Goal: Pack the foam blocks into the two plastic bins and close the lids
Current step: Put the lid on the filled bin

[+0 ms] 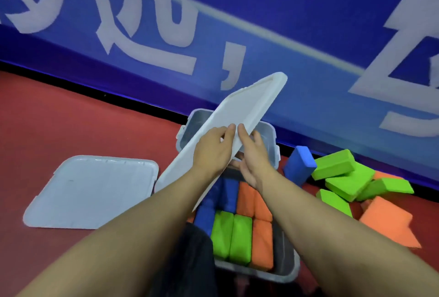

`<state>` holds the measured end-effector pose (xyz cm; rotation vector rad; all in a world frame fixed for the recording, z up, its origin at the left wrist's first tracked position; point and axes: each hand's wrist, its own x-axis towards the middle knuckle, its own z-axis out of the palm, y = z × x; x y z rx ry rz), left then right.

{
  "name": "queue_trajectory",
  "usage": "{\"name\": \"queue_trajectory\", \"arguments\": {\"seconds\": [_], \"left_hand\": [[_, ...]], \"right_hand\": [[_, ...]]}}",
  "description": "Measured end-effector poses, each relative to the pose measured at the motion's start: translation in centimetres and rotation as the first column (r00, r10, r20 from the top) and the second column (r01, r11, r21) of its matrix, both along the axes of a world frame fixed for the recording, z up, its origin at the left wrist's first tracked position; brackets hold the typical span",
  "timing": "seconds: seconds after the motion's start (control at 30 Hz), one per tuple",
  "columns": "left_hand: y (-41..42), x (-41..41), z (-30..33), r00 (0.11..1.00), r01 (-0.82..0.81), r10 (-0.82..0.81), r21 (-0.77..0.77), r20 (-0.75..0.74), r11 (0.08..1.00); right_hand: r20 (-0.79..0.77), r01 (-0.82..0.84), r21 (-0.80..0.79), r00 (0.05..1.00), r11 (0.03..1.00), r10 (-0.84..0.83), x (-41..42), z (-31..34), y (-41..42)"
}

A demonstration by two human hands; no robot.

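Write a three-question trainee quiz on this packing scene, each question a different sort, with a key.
1. True or false: the far bin already holds blocks.
2. Which hands grip the raised lid? A) left hand only B) right hand only C) both
3. Fill in: the spare lid lies flat on the ____ floor.

Key:
1. False; only the near bin shows packed blocks, and loose blocks lie outside.
2. C
3. red

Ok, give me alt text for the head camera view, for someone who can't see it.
Both hands, left hand and right hand, hold a tilted white lid above a bin packed with foam blocks. An empty bin stands behind, a second lid lies on the red floor at left, and loose blocks lie at right.
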<state>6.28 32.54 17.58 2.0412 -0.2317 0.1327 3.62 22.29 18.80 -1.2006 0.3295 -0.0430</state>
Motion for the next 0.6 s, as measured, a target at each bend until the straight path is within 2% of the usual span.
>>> {"name": "queue_trajectory", "arguments": {"seconds": [0.13,0.2,0.27,0.33,0.4,0.47,0.5,0.53,0.6], "left_hand": [[-3.7,-2.2,1.4,0.977,0.202,-0.199,0.041,-0.072,0.979],[-5.0,-3.1,1.1,0.971,0.203,-0.201,0.002,-0.132,0.979],[-5.6,-3.5,-0.4,0.976,0.097,-0.096,-0.007,-0.194,0.995],[-4.8,-3.5,-2.6,0.958,-0.081,0.109,0.113,-0.265,0.990],[-2.8,-3.7,-4.5,0.886,-0.243,0.344,0.321,-0.311,0.915],[-0.7,-4.0,-5.9,0.762,-0.355,0.509,0.400,-0.400,0.845],[0.3,-4.0,-6.6,0.688,-0.396,0.539,0.371,-0.486,0.840],[1.0,-4.1,-7.1,0.619,-0.444,0.517,0.279,-0.591,0.851],[1.9,-4.6,-7.8,0.563,-0.536,0.294,-0.070,-0.772,0.841]], "right_hand": [[0.030,0.140,0.058,0.989,0.988,-0.142,-2.5,-0.8,-5.0],[0.033,0.198,0.083,0.979,0.977,-0.201,-3.8,-1.5,-6.8],[0.029,0.265,0.112,0.962,0.958,-0.270,-4.7,-2.2,-8.0],[0.017,0.335,0.163,0.940,0.928,-0.342,-5.5,-3.2,-9.0],[0.002,0.393,0.223,0.915,0.892,-0.403,-6.4,-4.1,-9.6],[-0.018,0.422,0.285,0.900,0.861,-0.435,-7.4,-4.9,-9.8],[-0.024,0.427,0.317,0.896,0.847,-0.443,-7.8,-5.3,-9.8],[-0.031,0.430,0.341,0.894,0.836,-0.447,-8.2,-5.6,-9.6],[-0.042,0.422,0.369,0.897,0.828,-0.439,-8.7,-6.0,-9.2]]}}
